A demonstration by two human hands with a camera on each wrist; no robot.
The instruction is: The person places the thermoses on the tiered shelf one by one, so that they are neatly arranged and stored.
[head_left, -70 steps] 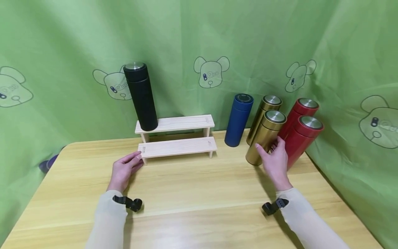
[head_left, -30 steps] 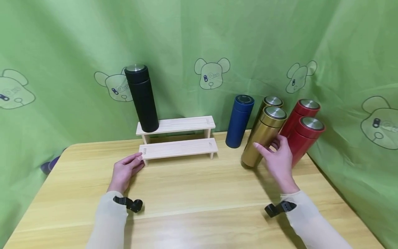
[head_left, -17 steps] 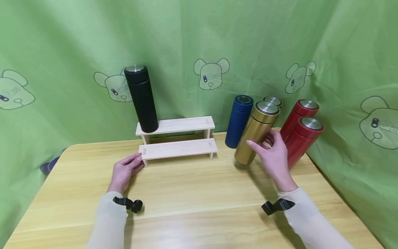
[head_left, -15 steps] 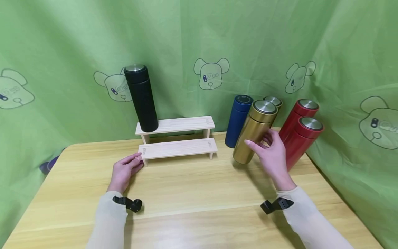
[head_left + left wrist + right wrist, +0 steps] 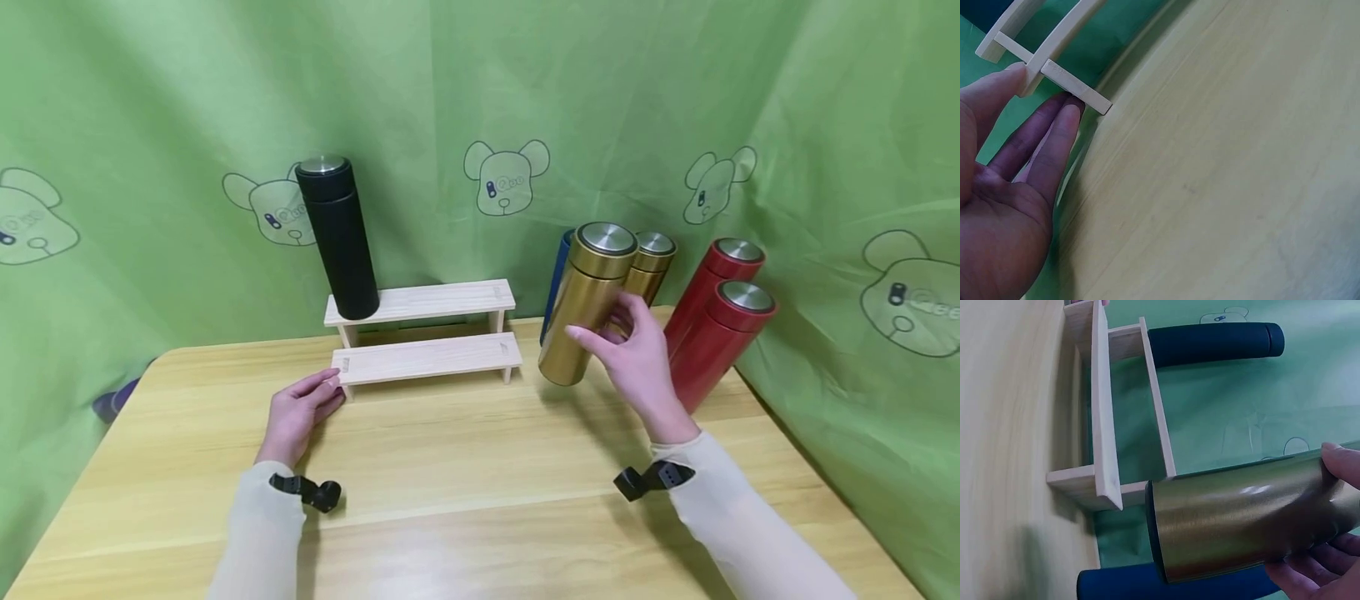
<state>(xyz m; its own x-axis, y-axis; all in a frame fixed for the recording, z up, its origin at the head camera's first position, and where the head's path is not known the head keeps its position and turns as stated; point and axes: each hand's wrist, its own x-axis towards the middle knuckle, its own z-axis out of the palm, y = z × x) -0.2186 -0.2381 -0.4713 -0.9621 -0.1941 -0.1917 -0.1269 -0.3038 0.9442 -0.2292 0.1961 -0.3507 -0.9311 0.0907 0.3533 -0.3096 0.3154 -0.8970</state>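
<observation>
My right hand [image 5: 633, 358] grips a gold thermos [image 5: 588, 308] with a steel-topped lid, thumb on the near side and fingers curled round the far side. Tilted, it hangs above the table, its dark base toward the shelf in the right wrist view. Behind it a blue thermos [image 5: 1122, 584] is mostly covered in the head view. My left hand [image 5: 300, 408] pinches the left end of a two-step wooden shelf [image 5: 427, 358], thumb at the board [image 5: 1060, 37] and fingers by the short leg. A black thermos [image 5: 341, 242] stands on the upper step's left end.
A second gold thermos [image 5: 651, 265] stands behind the held one. Two red thermoses [image 5: 716, 346] stand at the table's right side. Green curtain [image 5: 420, 83] hangs behind and at the sides of the wooden table [image 5: 450, 467]. A purple object [image 5: 116, 400] shows past the table's left edge.
My right hand has lifted the front gold thermos from beside the red ones and carried it left and up, so it now covers most of the blue one. My left hand stays at the shelf.
</observation>
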